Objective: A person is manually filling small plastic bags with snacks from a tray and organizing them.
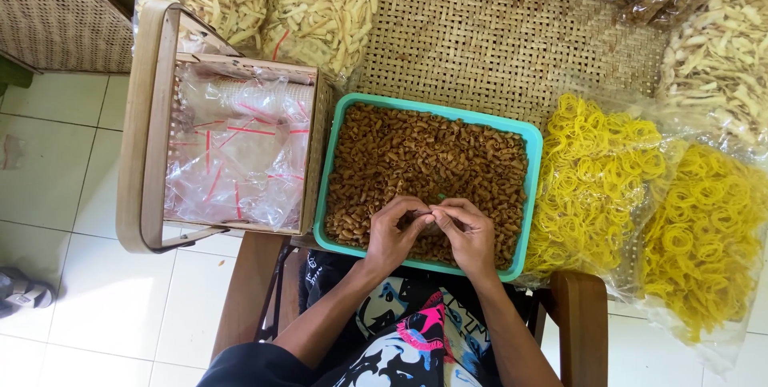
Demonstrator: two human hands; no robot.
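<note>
L hand (394, 231) & R hand (468, 231) meet fingertip to fingertip over near edge of teal tray (533, 195); both pinch one small item between them, prob. a thin clear bag, too small to confirm. Tray holds brown curled snacks (424, 159), sits on woven surface (496, 43); wooden basket (148, 131) w/ clear red-strip bags (236, 147) just left of tray; bagged yellow ring crackers (600, 179) just right.

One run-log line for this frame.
left hand, right hand: fingertips pinched together | over teal tray of brown curled snacks | held item unclear
</note>
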